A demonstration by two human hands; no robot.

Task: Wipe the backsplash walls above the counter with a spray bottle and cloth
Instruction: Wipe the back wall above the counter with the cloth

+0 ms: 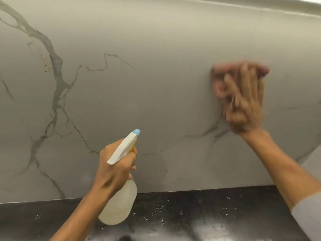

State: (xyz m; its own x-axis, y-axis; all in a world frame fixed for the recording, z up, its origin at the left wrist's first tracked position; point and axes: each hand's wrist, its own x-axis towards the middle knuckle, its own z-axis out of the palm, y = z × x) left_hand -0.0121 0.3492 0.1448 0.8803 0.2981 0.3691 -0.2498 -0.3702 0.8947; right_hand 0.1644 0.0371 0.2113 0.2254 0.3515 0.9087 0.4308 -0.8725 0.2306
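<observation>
Right hand (pixel 243 100), motion-blurred, presses a crumpled pinkish cloth (pixel 225 70) flat against the grey veined marble-look backsplash (pixel 156 66). Left hand (pixel 114 166) grips a translucent plastic spray bottle (pixel 119 204).

Matt grey marble-veined backsplash (pixel 156 84), glossy black speckled counter (pixel 208 206) beaded with droplets, translucent plastic spray bottle (pixel 119 202).

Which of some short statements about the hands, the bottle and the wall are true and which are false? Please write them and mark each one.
1. The left hand holds the spray bottle. True.
2. The bottle's nozzle tip is red. False: it is light blue.
3. The right hand presses a cloth on the backsplash. True.
4. The counter is white. False: it is black, with droplets.
5. The backsplash is plain. False: grey veins cross it.
</observation>
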